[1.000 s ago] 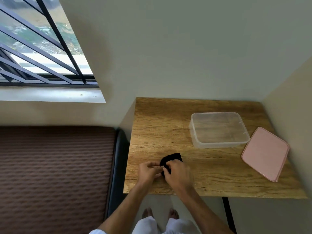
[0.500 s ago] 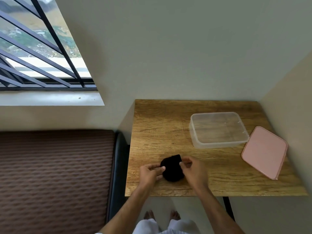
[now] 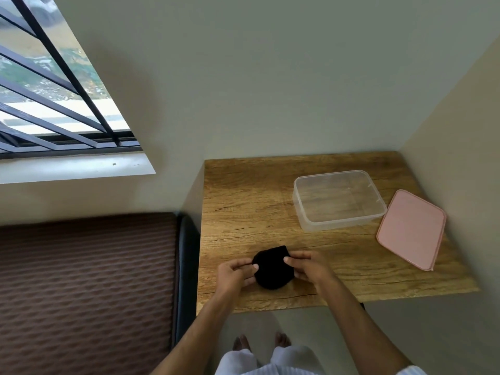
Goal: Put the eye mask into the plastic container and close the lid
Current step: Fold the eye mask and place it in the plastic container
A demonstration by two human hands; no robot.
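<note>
1. The black eye mask (image 3: 273,267) sits folded on the wooden surface (image 3: 243,212), pinched between the left hand (image 3: 234,274) and the right hand (image 3: 308,267) — fingers closed on its two sides.
2. It is soft. If the fingers let go, it could unfold.
3. The clear plastic container (image 3: 339,200) waits open, well past the right fingers, with the pink lid (image 3: 411,232) beside it — a floppy edge could hang over the rim and stop the lid shutting.

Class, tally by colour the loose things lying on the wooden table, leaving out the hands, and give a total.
Black: 1, the eye mask
Clear: 1, the plastic container
Pink: 1, the lid
Total: 3
</note>
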